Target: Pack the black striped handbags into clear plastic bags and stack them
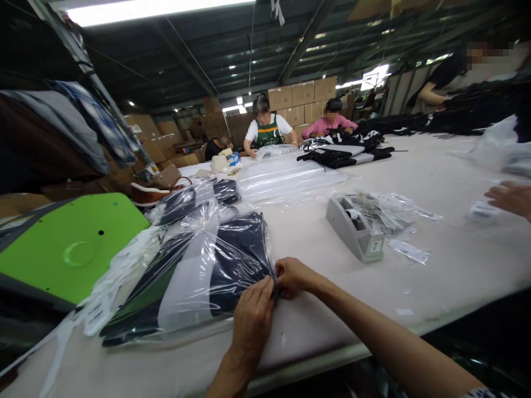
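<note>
A clear plastic bag (238, 254) lies flat on the table, with folded dark and grey fabric (188, 282) inside it. Both my hands meet at the bag's right edge. My left hand (254, 312) presses its closed fingers on the gathered plastic at the near right corner. Just beside it, my right hand (293, 275) pinches the same edge, thumb and fingers together. Exactly what lies between the fingertips is hidden. The film is wrinkled and shiny across the fabric.
A grey tape dispenser (357, 226) stands to the right, near a pile of tags (384, 213). Another bagged bundle (199, 196) lies behind. A green panel (74, 243) is at left. Co-workers sit across the table; another person's hand (512, 198) reaches in from the right.
</note>
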`<state>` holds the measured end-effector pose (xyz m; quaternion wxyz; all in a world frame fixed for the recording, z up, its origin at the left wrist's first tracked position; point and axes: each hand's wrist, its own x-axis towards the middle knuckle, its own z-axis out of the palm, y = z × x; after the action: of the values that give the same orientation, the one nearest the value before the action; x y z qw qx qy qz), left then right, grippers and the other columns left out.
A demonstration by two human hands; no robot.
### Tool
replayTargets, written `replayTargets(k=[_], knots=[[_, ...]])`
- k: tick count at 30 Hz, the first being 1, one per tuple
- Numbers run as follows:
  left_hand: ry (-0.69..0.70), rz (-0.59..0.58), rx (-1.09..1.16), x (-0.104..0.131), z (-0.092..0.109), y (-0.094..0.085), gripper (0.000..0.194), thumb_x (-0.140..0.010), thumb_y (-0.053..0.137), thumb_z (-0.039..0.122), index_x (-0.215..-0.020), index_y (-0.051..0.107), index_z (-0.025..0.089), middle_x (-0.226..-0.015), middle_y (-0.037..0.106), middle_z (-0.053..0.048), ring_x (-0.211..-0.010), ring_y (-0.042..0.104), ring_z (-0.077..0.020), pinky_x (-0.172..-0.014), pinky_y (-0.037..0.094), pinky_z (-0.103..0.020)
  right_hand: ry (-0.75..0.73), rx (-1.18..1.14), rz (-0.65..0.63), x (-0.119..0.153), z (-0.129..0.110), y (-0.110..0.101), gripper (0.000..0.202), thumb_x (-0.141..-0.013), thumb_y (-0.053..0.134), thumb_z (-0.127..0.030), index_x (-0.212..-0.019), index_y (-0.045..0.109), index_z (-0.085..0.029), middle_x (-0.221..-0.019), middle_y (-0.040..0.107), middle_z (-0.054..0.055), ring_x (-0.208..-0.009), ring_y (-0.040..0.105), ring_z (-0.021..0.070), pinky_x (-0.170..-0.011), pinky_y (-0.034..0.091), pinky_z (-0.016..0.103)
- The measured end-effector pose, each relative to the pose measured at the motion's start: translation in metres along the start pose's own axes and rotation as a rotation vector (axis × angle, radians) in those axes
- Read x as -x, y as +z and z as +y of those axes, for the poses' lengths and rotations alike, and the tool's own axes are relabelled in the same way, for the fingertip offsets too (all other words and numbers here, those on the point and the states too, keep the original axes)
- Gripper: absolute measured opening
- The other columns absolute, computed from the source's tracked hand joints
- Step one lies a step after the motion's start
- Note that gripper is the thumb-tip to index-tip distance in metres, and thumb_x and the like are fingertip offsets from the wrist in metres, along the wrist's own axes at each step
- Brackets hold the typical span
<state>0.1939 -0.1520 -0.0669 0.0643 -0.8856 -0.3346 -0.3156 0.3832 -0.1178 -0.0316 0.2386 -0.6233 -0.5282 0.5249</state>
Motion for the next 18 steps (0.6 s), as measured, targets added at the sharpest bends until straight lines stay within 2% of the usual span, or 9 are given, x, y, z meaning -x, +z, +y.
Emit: replayTargets(k=[3, 5, 7, 10, 12, 14, 16, 18], knots=[[0.011, -0.059, 0.001, 0.008, -0.001, 0.004, 0.05, -0.091, 0.052, 0.007, -0.141, 0.051, 0.014, -0.138, 0.062, -0.014, -0.124, 0.059, -0.0274, -0.102, 0.052, -0.045, 0.074, -0.278, -0.202, 0.004, 0.004, -0.011, 0.018, -0.077, 0.072, -0.028, -0.08, 0.059, -0.017, -0.065, 0.07, 0.004, -0.063, 0.071, 0.0191, -0.063, 0.061, 0.031], [-0.015, -0.089, 0.059, 0.009, -0.002, 0.004, 0.055, -0.089, 0.053, 0.007, -0.143, 0.049, 0.013, -0.141, 0.059, -0.015, -0.128, 0.056, -0.029, -0.105, 0.049, -0.048, 0.098, -0.406, -0.252, 0.004, 0.002, -0.013, 0.032, -0.077, 0.075, -0.041, -0.082, 0.06, -0.014, -0.069, 0.07, 0.006, -0.064, 0.071, 0.0178, -0.064, 0.062, 0.031], [-0.062, -0.083, 0.191, 0.008, -0.003, -0.004, 0.054, -0.089, 0.054, 0.009, -0.142, 0.052, 0.016, -0.14, 0.06, -0.014, -0.127, 0.056, -0.0292, -0.107, 0.048, -0.048, 0.119, -0.377, -0.19, 0.002, -0.002, -0.008, 0.041, -0.075, 0.078, -0.05, -0.08, 0.059, -0.014, -0.06, 0.066, 0.003, -0.053, 0.066, 0.0163, -0.053, 0.06, 0.028], [-0.217, 0.014, 0.489, 0.017, 0.002, -0.026, 0.036, -0.092, 0.054, 0.017, -0.124, 0.069, 0.023, -0.128, 0.068, -0.012, -0.12, 0.061, -0.0268, -0.106, 0.048, -0.041, 0.133, -0.251, -0.047, 0.001, -0.013, 0.006, 0.037, -0.072, 0.082, -0.041, -0.073, 0.056, -0.016, -0.05, 0.059, -0.002, -0.042, 0.058, 0.0135, -0.04, 0.051, 0.023], [-0.438, 0.081, 0.708, 0.031, 0.011, -0.041, 0.02, -0.091, 0.061, 0.028, -0.102, 0.078, 0.025, -0.109, 0.073, -0.011, -0.107, 0.066, -0.0263, -0.1, 0.05, -0.037, 0.105, -0.236, -0.005, 0.004, -0.021, 0.012, 0.029, -0.072, 0.081, -0.031, -0.071, 0.056, -0.016, -0.051, 0.059, -0.001, -0.043, 0.058, 0.0134, -0.04, 0.05, 0.022], [-0.762, 0.061, 0.987, 0.049, 0.023, -0.05, 0.02, -0.084, 0.072, 0.04, -0.088, 0.079, 0.022, -0.091, 0.074, -0.011, -0.091, 0.069, -0.027, -0.091, 0.054, -0.037, 0.057, -0.27, -0.006, 0.01, -0.028, 0.014, 0.021, -0.073, 0.076, -0.026, -0.071, 0.058, -0.015, -0.053, 0.061, 0.0, -0.047, 0.06, 0.0135, -0.042, 0.051, 0.021], [-1.106, 0.024, 1.35, 0.063, 0.032, -0.051, 0.036, -0.072, 0.083, 0.047, -0.092, 0.077, 0.018, -0.093, 0.075, -0.013, -0.085, 0.071, -0.0291, -0.085, 0.057, -0.041, 0.025, -0.316, -0.029, 0.018, -0.036, 0.016, 0.018, -0.074, 0.073, -0.026, -0.074, 0.06, -0.014, -0.054, 0.062, 0.001, -0.048, 0.06, 0.0127, -0.043, 0.052, 0.021], [-1.357, 0.101, 1.7, 0.068, 0.034, -0.048, 0.052, -0.066, 0.088, 0.046, -0.105, 0.073, 0.015, -0.109, 0.074, -0.018, -0.096, 0.072, -0.0335, -0.088, 0.057, -0.046, 0.002, -0.346, -0.056, 0.024, -0.043, 0.022, 0.018, -0.073, 0.072, -0.027, -0.076, 0.06, -0.014, -0.056, 0.064, 0.001, -0.047, 0.059, 0.0123, -0.043, 0.052, 0.022]])
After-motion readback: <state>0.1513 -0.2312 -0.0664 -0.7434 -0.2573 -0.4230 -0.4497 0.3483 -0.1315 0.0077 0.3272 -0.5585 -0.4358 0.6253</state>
